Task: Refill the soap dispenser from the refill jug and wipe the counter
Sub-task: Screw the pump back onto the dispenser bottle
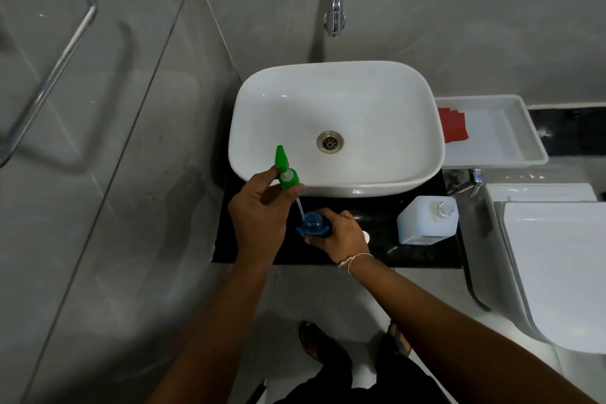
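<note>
Dispenser (313, 224), blue, stands on the black counter (377, 207) just in front of the basin (337, 128), with your right hand (337, 238) wrapped closed around its body. Your left hand (259, 211) pinches the green pump (284, 167), lifted clear of the neck and tilted, its clear tube (300, 208) still reaching down into the opening. To the right on the counter sits the white jug (426, 220), uncapped, apart from both hands. A white tray (511, 115) holding 1 red cloth (454, 129) rests beyond it, beside the basin. A chrome tap (334, 3) juts from the grey tiled wall. A toilet (557, 266) is at the right.
</note>
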Motion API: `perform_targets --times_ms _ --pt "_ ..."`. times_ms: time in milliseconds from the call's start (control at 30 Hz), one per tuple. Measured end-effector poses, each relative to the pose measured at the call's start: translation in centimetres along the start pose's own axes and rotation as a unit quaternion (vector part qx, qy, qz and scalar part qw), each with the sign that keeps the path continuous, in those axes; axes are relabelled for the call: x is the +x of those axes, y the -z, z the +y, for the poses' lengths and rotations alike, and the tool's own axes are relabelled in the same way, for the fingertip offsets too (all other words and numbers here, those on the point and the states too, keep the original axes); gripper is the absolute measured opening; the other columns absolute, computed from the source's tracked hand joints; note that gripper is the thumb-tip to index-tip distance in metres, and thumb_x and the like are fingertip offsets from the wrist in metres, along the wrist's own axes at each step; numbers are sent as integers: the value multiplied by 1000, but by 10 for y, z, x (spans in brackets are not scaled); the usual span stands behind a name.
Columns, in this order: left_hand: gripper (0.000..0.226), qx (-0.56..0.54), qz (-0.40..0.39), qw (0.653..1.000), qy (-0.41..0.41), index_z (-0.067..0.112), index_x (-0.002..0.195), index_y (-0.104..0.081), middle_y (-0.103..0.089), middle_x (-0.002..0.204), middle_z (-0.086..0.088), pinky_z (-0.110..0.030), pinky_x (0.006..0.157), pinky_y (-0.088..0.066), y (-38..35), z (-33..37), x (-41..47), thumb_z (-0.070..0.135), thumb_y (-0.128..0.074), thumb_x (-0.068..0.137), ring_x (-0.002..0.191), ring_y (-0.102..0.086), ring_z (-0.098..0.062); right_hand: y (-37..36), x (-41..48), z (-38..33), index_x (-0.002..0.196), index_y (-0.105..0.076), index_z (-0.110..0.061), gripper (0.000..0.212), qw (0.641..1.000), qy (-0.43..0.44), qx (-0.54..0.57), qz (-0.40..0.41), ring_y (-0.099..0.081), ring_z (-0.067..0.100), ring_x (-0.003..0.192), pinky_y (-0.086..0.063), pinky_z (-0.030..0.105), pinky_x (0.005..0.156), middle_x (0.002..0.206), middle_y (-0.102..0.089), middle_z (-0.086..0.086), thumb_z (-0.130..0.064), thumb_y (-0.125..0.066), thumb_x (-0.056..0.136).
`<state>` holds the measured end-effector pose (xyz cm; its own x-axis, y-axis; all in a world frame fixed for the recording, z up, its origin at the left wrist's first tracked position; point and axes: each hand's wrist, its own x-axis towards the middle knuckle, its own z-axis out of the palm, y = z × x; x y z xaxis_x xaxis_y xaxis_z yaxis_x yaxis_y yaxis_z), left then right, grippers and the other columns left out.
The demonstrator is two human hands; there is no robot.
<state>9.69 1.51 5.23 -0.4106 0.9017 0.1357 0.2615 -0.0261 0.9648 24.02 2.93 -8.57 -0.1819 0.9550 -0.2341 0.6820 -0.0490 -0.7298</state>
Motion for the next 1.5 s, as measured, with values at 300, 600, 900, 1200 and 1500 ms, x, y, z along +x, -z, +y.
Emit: perform_targets --times_ms 300,600,900,1200,1500 --pt "42 -22 -50 998 7 32 101 -72 -76 87 18 -14 76 -56 -8 -18 -3 2 -84 74 86 -73 -1 2 1 -1 123 -57 -35 63 1000 7 -10 -2 -56 24 92 -48 29 83 97 -54 7 -46 -82 66" --pt "48 30 -170 982 75 17 122 -69 -74 107 13 -34 95 -56 -14 -73 -18 1 -80 78 105 -71 -8 -1 4 3 118 -58 -33 56 1000 4 -18 -8 -53 23 88 -43 27 76 94 -57 10 -48 -79 68" --pt "40 51 -185 979 69 11 115 -72 -77 107 2 -35 94 -57 -5 -80 -19 1 -81 77 104 -72 -10 -2 3 3 122 -56 -38 63 1000 2 -15 2 -54 22 87 -44 25 77 92 -51 5 -48 -81 65" --pt "71 23 -226 967 114 35 142 -46 -66 130 8 -27 101 -51 -3 -93 -22 -1 -69 85 122 -61 -5 -1 4 2 123 -58 -34 61 1000 17 -15 9 -55 23 86 -49 29 79 91 -57 10 -46 -80 67" --pt "59 10 -214 969 122 35 132 -56 -67 128 5 -35 104 -50 -7 -101 -26 -4 -63 88 124 -61 -17 -2 5 4 122 -57 -34 61 1000 20 -10 0 -54 21 88 -49 31 80 93 -58 9 -48 -79 67"
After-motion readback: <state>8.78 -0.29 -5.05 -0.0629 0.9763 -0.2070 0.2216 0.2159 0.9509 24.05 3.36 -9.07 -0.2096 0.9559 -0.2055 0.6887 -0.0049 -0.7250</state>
